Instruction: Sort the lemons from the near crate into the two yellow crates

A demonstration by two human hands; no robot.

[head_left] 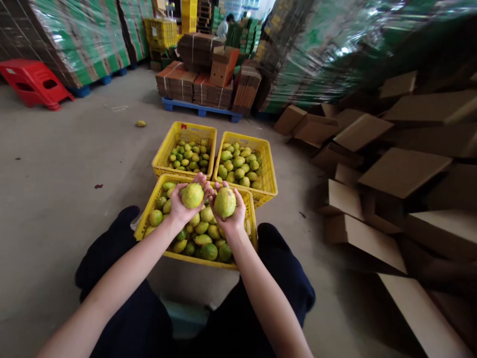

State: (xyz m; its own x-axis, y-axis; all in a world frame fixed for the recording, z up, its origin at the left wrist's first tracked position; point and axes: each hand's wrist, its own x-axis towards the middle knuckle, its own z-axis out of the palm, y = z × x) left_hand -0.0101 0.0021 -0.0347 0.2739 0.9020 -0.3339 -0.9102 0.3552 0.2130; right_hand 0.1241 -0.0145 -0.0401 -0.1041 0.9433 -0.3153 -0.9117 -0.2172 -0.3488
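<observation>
My left hand (179, 208) cradles a yellow-green lemon (192, 196) in its upturned palm. In my right hand (237, 217) rests another lemon (225, 202), its stem end partly browned. Both hands are side by side above a yellow plastic crate (149, 211) between my knees, which holds many green and yellow lemons. Behind it stand two more yellow crates with lemons in them, one at the back left (160, 158) and one at the back right (271, 171). My hands and forearms hide part of the near crate's fruit.
Cardboard boxes (404, 171) lie heaped on the right. A blue pallet (201, 110) bears bundled flat cartons farther off. A red stool (35, 82) stands at the left, and a single lemon (140, 123) lies on the floor. A person (223, 27) is in the background.
</observation>
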